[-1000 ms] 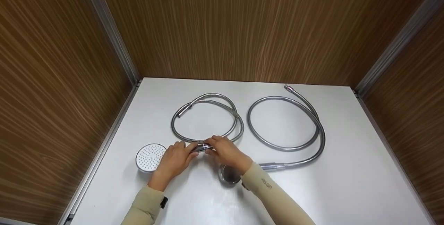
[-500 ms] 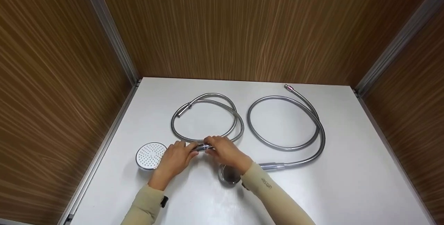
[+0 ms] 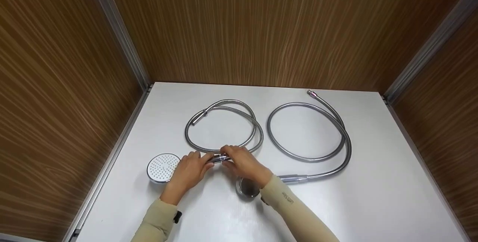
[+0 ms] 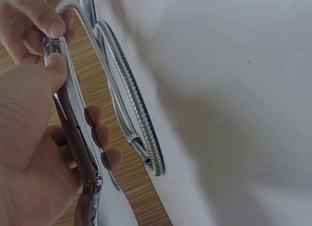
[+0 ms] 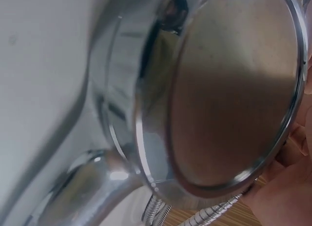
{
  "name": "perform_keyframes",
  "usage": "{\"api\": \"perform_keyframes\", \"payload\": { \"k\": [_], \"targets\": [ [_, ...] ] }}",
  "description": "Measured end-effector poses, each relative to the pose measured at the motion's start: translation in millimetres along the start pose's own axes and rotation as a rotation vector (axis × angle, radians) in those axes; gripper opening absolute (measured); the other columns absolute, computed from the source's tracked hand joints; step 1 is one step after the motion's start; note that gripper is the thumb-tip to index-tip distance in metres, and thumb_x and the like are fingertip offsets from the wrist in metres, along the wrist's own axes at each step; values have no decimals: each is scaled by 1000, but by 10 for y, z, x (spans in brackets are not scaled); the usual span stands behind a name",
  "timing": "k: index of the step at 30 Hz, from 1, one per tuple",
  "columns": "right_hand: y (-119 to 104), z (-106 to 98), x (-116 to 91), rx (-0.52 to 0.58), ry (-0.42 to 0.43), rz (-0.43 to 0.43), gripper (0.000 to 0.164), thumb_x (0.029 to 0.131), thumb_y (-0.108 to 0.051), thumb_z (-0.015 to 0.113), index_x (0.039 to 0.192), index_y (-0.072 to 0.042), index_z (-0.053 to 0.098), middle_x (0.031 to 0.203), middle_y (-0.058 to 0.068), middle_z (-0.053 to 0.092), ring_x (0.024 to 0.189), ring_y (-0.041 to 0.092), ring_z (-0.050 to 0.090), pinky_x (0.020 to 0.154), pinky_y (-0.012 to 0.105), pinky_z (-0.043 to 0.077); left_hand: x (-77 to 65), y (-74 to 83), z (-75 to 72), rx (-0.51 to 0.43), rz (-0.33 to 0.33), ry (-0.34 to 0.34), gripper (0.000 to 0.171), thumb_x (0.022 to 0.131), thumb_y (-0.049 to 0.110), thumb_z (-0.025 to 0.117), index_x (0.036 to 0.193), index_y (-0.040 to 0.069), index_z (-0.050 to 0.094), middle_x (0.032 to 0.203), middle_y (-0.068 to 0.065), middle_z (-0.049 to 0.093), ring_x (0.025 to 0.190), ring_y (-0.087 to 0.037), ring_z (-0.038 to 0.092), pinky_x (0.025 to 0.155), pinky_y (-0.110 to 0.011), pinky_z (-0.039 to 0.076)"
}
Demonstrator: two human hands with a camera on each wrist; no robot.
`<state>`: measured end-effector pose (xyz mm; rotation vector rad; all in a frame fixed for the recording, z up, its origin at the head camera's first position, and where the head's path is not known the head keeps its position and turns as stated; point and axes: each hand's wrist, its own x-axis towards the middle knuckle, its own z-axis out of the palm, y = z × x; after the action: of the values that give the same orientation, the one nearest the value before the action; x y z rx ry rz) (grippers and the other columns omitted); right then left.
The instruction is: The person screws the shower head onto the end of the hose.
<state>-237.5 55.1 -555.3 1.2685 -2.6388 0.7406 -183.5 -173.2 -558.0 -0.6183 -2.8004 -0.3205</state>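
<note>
My left hand [image 3: 190, 171] grips the chrome handle [image 4: 75, 113] of a hand shower, with fingers and thumb wrapped around it. The shower's round white spray face [image 3: 163, 168] points up, left of that hand. At the handle's far end, my right hand [image 3: 244, 163] pinches the chrome hose connector [image 3: 223, 157] between thumb and fingers. Connector and handle meet end to end; the thread is hidden. A metal shower hose [image 3: 231, 101] bends away from the connector and lies coiled behind the hands. Its other end, a chrome cone [image 3: 198, 118], rests on the coil.
A second hand shower [image 3: 248, 189] lies under my right forearm, partly covered, and looms large in the right wrist view. Its grey hose [image 3: 349, 146] loops on the right of the white table [image 3: 388, 197]. Wood-grain panels [image 3: 261, 29] enclose the back and sides.
The spray face has shifted very slightly upward in view. Both hands keep the same hold at the joint between handle and connector.
</note>
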Motion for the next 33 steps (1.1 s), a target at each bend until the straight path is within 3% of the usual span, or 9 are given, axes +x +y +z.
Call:
{"api": "perform_keyframes", "payload": {
  "k": [9,16,33],
  "targets": [
    [-19,-24,12,-6,-26,27,25,102,-22,69,122,-8,64,101,6,75,91,26,71,84,44,57,-3,0,-8,9,-5,-2,32,104,37,62,129,18,64,85,-18,62,76,-37,61,66,-51,50],
    [-40,-31,24,7,-49,66,32,100,-22,72,127,-8,62,108,7,75,98,27,72,88,46,57,-2,-2,-22,8,-8,-12,31,105,37,61,128,18,64,85,-17,62,76,-36,60,66,-50,50],
    [-49,-1,32,-17,-48,60,26,103,-23,68,124,-9,62,105,6,75,97,27,72,85,48,56,-1,-9,-64,-24,-10,-40,32,107,37,59,131,17,64,88,-18,62,79,-38,61,70,-53,51]
  ]
}}
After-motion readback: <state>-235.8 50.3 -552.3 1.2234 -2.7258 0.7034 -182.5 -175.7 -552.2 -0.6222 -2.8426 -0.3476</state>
